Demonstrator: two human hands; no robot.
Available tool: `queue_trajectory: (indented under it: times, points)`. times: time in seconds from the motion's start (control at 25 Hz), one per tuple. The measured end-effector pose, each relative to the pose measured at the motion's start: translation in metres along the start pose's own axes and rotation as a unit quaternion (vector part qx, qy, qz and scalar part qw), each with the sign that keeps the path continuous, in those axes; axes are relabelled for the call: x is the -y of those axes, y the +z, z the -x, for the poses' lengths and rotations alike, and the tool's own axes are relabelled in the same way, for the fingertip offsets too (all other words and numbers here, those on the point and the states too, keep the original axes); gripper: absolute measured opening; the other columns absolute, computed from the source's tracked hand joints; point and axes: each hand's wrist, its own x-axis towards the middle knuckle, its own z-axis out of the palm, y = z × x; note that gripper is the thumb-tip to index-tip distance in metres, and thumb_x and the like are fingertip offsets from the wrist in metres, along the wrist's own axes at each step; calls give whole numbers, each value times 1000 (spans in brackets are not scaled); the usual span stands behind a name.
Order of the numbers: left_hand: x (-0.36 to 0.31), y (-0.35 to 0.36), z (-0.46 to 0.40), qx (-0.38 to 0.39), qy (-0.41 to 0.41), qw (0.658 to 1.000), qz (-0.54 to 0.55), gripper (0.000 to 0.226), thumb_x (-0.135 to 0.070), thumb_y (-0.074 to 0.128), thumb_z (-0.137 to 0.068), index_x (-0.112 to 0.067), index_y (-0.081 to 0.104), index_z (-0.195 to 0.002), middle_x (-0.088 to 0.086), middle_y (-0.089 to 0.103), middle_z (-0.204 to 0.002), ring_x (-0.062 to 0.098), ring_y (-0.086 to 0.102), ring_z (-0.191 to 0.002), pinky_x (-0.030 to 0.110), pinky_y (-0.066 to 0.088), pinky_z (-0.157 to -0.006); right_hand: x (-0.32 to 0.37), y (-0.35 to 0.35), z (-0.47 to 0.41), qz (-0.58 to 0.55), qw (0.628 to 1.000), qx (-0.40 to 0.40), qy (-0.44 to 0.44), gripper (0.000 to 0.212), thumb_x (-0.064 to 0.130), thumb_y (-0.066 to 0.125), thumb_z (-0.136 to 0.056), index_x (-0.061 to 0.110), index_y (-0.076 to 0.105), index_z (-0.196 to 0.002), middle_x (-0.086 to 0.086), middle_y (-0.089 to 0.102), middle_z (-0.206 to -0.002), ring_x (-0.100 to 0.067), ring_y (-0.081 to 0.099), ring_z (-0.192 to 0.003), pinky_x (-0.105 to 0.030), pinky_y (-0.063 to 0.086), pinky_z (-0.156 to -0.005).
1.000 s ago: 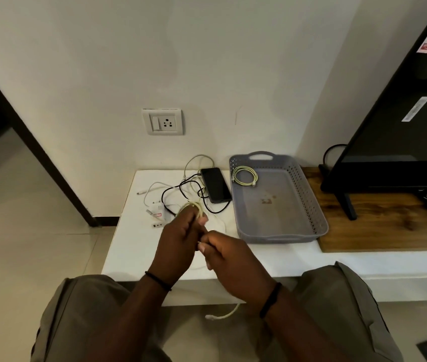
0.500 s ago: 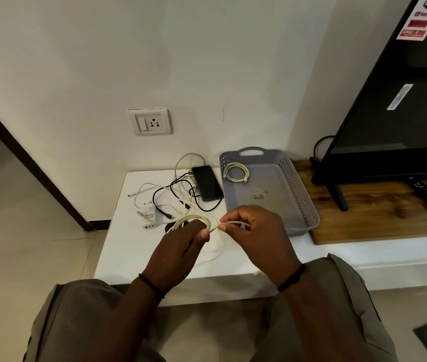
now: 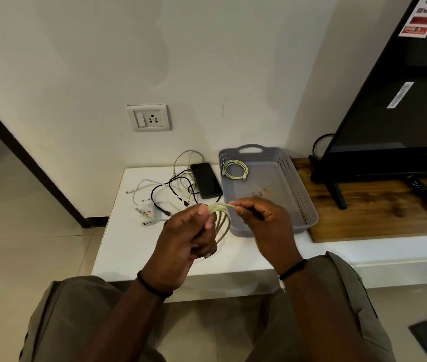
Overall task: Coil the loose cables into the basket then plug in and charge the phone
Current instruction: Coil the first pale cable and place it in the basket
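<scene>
Two hands winding a pale cable above a white ledge beside a television.

A large black flat-screen television (image 3: 403,100) stands on a wooden board (image 3: 379,212) at the right; the white stone ledge (image 3: 134,246) carries a grey perforated plastic basket (image 3: 298,194) with one coiled pale green cable (image 3: 234,170) in its far left corner. Just left of the basket lies a black phone (image 3: 205,180), touching a tangle of loose black and white cables (image 3: 173,190) and a white charger plug (image 3: 147,207). Above them is a white wall socket (image 3: 148,117). In front, the left hand (image 3: 183,241) grips several loops of a pale yellow-green cable (image 3: 221,220), fingers curled round them; the right hand (image 3: 264,223) pinches its free end between thumb and fingertips.
</scene>
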Motion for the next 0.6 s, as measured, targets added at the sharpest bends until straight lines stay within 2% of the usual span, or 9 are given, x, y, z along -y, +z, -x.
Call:
queue_trajectory:
  times: [0.12,0.24,0.36,0.44,0.52,0.6]
  points:
    - [-7,-4,-4,-26,10,992,121,35,-35,37,-100,-13,48,-74,-7,29,-48,7,23,-37,29,27,-49,-16,24,15,11,996,40,83,14,11,67,-90,23,72,-95,15,69,-86,1,65,-78,-15,51,-73]
    - [-9,-14,-7,-75,33,987,137,34,-37,36,-101,-14,49,-80,-6,33,-50,8,30,-39,29,37,-54,-30,43,28,74,984,92,136,12,22,64,-93,21,73,-100,15,68,-83,0,65,-79,-25,57,-77]
    - [-6,-21,-9,-177,60,982,29,33,-33,37,-102,-11,51,-83,-2,40,-54,14,38,-45,33,42,-59,-27,52,34,179,967,122,132,24,33,57,-97,24,70,-114,15,66,-81,-4,63,-78,-33,55,-84]
    - [1,-24,-10,-243,70,965,-65,32,-28,36,-104,-8,52,-84,0,47,-55,17,44,-49,33,42,-59,-20,57,39,257,948,169,86,34,35,51,-99,25,61,-130,8,70,-101,-9,64,-95,-33,50,-91]
    - [8,-28,-11,-273,74,949,-141,30,-23,39,-104,-5,52,-85,4,59,-58,21,55,-54,34,48,-61,-9,63,44,307,913,263,63,44,35,47,-101,25,47,-143,-1,64,-121,-18,59,-110,-30,46,-95]
    - [16,-32,-11,-273,69,938,-201,29,-21,41,-104,-1,51,-86,8,69,-68,24,68,-65,36,55,-70,2,71,47,308,895,322,31,44,30,47,-101,22,45,-145,-6,61,-124,-21,57,-111,-29,44,-94]
